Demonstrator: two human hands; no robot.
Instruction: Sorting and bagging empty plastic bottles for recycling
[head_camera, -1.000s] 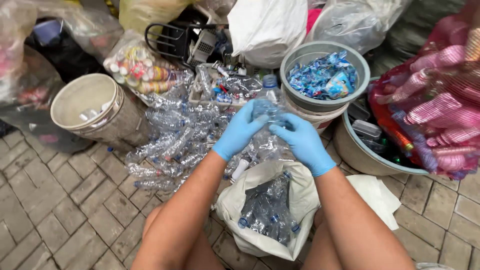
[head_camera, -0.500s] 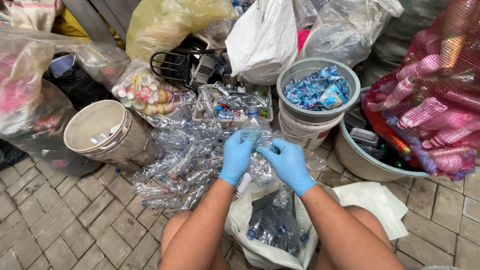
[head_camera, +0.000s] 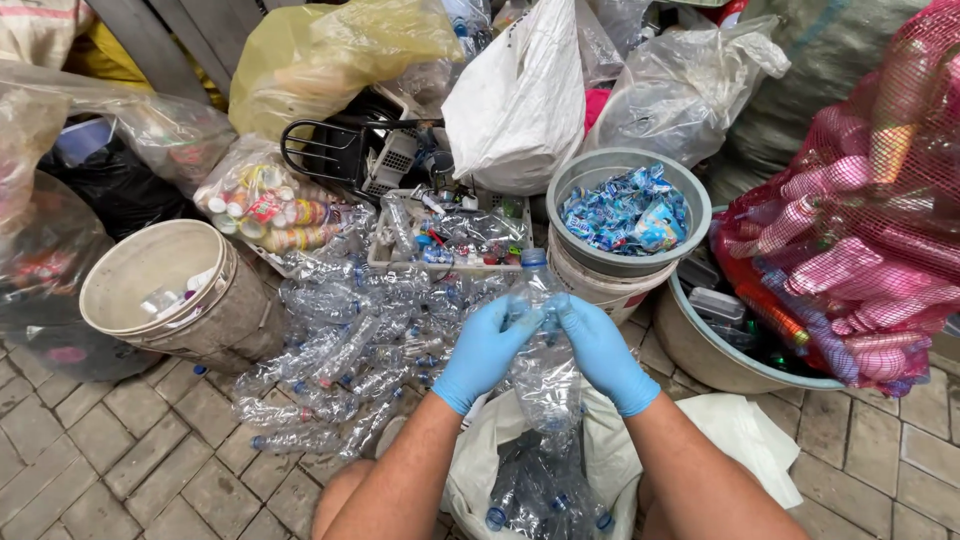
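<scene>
Both my hands wear blue gloves. My left hand (head_camera: 485, 350) and my right hand (head_camera: 600, 352) grip a clear plastic bottle (head_camera: 545, 375) with a blue cap, held upright over a white sack (head_camera: 470, 470) between my knees. The sack holds several clear bottles. A heap of clear plastic bottles (head_camera: 350, 350) lies on the paving to the left of my hands.
A beige bucket (head_camera: 150, 290) stands at left. A grey basin of blue wrappers (head_camera: 625, 210) sits on a white bucket at right, beside a large tub (head_camera: 720, 350) and a pink mesh bag (head_camera: 860, 220). Plastic bags, a tray of bottles (head_camera: 450, 235) and a black crate are behind.
The camera has tilted, so my hands sit lower in view. They have closed in around the bottle, which now stands upright over the sack.
</scene>
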